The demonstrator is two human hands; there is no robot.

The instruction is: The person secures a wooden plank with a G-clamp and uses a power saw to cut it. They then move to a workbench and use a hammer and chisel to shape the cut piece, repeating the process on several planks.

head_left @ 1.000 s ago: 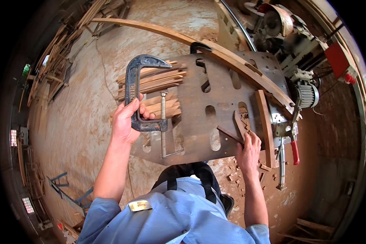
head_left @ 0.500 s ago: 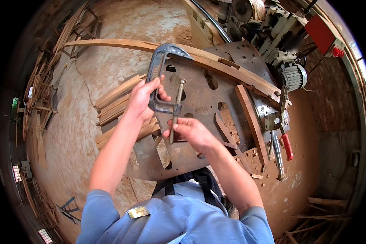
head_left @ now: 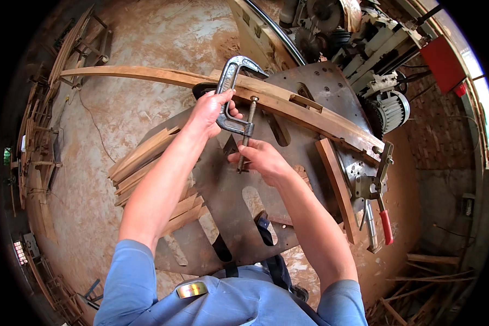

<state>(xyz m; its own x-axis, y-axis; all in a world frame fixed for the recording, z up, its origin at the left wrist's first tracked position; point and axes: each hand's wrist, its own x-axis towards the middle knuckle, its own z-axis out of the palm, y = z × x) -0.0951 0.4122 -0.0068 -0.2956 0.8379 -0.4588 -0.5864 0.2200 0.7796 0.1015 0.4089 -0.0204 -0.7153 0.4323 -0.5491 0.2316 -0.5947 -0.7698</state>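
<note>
A metal C-clamp (head_left: 226, 86) is upright over the steel table, its upper jaw overlapping the long wooden beam (head_left: 304, 114) in my view. My left hand (head_left: 209, 114) is closed round the clamp's frame. With its fingers, my right hand (head_left: 261, 158) grips the threaded screw (head_left: 251, 115) below the frame, near its handle end. The screw's round pad appears just at the beam's near edge; I cannot tell whether it touches the wood. The beam lies across the far side of the steel table (head_left: 223, 195), which has several slots cut in it.
Several wooden strips (head_left: 141, 155) lie stacked at the table's left. A shorter wooden piece (head_left: 337, 190) and a red-handled toggle clamp (head_left: 384, 225) are at its right. Machinery with a grey motor (head_left: 392, 110) and a red box (head_left: 443, 64) stands at the far right.
Both hands have moved farther forward and slightly right with the C-clamp, bringing it closer to the beam. My right hand has risen along the screw toward the frame. The view has also shifted.
</note>
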